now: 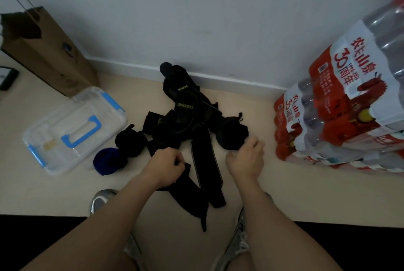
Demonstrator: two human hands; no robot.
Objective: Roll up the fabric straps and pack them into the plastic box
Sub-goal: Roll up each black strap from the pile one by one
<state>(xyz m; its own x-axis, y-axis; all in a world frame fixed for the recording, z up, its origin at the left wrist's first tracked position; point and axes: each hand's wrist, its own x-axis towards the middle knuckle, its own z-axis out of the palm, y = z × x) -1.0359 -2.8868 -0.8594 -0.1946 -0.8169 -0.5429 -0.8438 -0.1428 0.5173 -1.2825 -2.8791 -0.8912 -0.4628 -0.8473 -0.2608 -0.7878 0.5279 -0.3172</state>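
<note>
Fabric straps [185, 113] mostly unrolled at 12 o'clock, plastic box [72, 130] at 9 o'clock lidded; left hand [166, 167] pinches one strap [190, 192], right hand [247, 157] relaxed, empty.

Transparent plastic box [72, 130], blue handle and latches, lid closed, is shown on the floor at left. Just beside it, a rolled blue strap [107, 161] and a rolled black strap [129, 141] are seen touching. A heap of black straps [185, 113] is shown at centre. From it a striped strap [205, 168] is laid out flat, and a plain strap [188, 192] is pinched by the left hand [166, 168].
</note>
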